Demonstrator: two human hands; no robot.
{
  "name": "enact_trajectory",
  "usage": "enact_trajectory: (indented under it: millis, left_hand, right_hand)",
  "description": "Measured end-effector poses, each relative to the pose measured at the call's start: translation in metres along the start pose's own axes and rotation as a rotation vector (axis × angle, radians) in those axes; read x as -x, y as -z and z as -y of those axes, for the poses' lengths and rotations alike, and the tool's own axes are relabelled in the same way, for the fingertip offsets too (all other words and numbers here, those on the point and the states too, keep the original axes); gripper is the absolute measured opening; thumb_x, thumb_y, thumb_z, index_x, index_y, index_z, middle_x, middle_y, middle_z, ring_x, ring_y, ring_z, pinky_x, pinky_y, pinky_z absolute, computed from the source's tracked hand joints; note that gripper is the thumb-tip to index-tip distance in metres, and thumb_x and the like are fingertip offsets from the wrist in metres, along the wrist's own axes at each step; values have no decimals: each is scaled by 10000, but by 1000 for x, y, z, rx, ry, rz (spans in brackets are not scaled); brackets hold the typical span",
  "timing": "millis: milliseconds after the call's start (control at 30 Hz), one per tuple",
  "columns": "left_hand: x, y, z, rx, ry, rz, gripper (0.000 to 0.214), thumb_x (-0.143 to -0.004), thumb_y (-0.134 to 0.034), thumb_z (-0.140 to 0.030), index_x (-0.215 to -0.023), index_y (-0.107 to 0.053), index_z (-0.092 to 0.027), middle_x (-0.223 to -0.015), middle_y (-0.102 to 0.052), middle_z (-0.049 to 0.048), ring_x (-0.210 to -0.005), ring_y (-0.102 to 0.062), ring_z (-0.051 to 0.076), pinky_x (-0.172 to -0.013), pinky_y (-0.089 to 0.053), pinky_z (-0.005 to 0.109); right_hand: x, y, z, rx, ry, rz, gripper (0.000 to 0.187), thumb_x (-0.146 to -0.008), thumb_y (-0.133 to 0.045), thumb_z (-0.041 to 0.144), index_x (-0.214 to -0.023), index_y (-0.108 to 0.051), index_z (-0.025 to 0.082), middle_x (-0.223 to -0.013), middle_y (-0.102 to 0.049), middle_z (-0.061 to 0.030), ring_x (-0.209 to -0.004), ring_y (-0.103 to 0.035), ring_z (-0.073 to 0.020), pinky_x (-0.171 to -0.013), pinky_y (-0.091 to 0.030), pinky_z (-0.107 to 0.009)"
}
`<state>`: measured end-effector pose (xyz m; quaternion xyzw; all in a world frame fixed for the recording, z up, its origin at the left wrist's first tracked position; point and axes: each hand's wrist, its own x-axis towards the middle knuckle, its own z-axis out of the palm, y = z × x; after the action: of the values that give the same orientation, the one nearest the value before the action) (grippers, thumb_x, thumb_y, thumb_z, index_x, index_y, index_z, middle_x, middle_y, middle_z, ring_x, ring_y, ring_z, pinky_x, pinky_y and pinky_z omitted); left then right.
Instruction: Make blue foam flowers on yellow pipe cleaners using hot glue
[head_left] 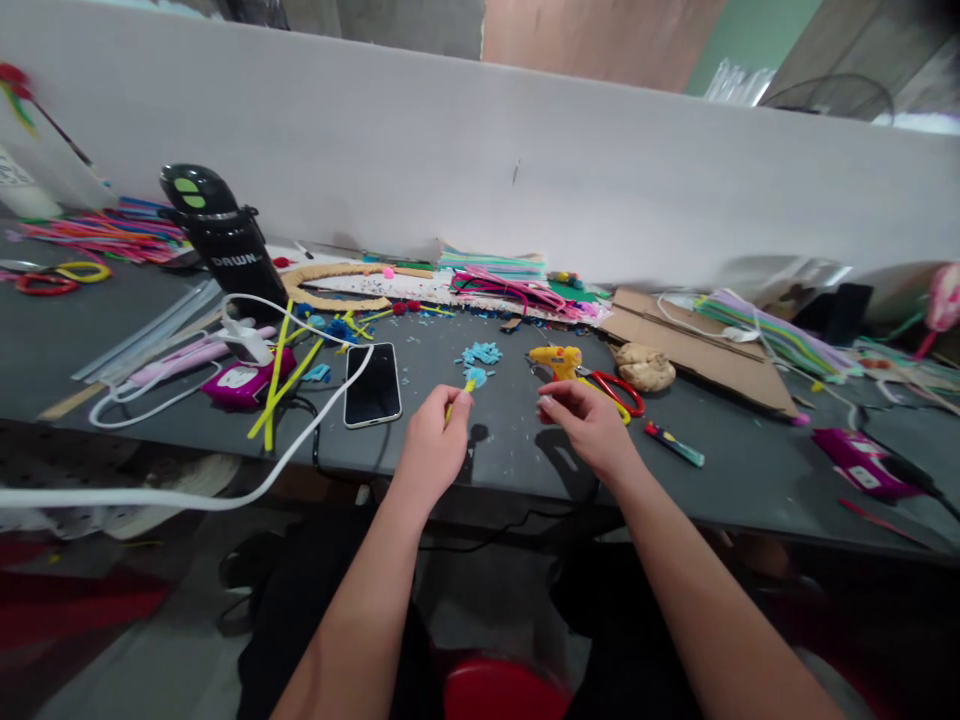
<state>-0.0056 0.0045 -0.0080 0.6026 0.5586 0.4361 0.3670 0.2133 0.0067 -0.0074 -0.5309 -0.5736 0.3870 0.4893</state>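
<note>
My left hand (435, 440) is closed in a pinch on a short yellow stick tipped with a blue fuzzy piece (473, 379), held just above the dark table (510, 440). My right hand (589, 420) hovers to its right with fingers curled together; whether anything is in them is hidden. Just beyond the right hand lie a yellow glue gun (556, 360) and red-handled scissors (619, 392). More blue fuzzy pieces (480, 353) lie behind the stick.
A phone (372, 384) lies face up left of my hands, crossed by a white cable (225, 490). A black bottle (225, 240), pink glue guns (244, 385), yellow pipe cleaners (281, 385), cardboard (697, 350) and coloured pipe cleaners (105, 235) crowd the table before a white partition.
</note>
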Motion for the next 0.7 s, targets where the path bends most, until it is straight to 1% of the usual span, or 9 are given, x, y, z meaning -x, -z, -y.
enact_trajectory:
  millis: [67, 133, 300, 400, 500, 600, 700]
  left_hand:
    - [1, -6, 0, 56, -2, 27, 248, -946, -470, -417, -888, -575, -200, -652, -526, -24, -612, -490, 145, -595, -347, 249]
    - [2, -12, -1, 117, -4, 71, 254, -947, -476, -428, -877, -559, -198, -624, -517, -31, -583, -476, 136, -577, -342, 243]
    - [6, -24, -8, 277, 0, 140, 272, -935, -513, -447, -882, -560, -184, -608, -543, -35, -523, -455, 109, -539, -347, 226]
    - [6, -28, -11, 377, 18, 175, 278, -923, -541, -443, -880, -564, -169, -623, -572, -24, -515, -474, 101, -524, -369, 218]
    - [6, -30, -12, 431, 22, 193, 275, -919, -561, -429, -898, -576, -155, -663, -608, -5, -530, -496, 93, -523, -388, 207]
    - [6, -30, -11, 437, 16, 200, 276, -917, -572, -423, -898, -583, -148, -675, -621, 3, -539, -507, 89, -532, -403, 201]
    - [6, -31, -11, 435, 20, 202, 281, -920, -571, -422, -906, -585, -142, -668, -619, 2, -545, -519, 91, -538, -417, 203]
  right_hand:
    - [4, -2, -1, -126, -63, -6, 300, -744, -768, 420, -914, -698, 182, -776, -720, -35, -720, -692, -177, -750, -570, -342]
    - [6, -6, 0, -176, -89, -1, 302, -722, -792, 435, -875, -724, 184, -765, -733, -39, -699, -694, -172, -742, -573, -336]
    - [11, -20, 5, -128, -71, 18, 280, -704, -804, 451, -788, -752, 189, -673, -712, -27, -606, -635, -151, -622, -525, -295]
    - [13, -27, 5, -136, -55, -10, 279, -674, -826, 443, -731, -725, 188, -655, -698, -18, -587, -603, -143, -579, -483, -275]
    - [14, -30, 5, -147, -31, 19, 259, -727, -788, 434, -773, -730, 186, -663, -692, -11, -597, -597, -141, -598, -479, -275]
    - [15, -30, 5, -134, 3, 36, 249, -795, -729, 428, -829, -739, 181, -680, -692, -12, -621, -602, -143, -629, -486, -278]
    - [16, -32, 4, -108, 28, 26, 256, -812, -714, 432, -821, -730, 177, -687, -692, -17, -625, -599, -144, -628, -481, -276]
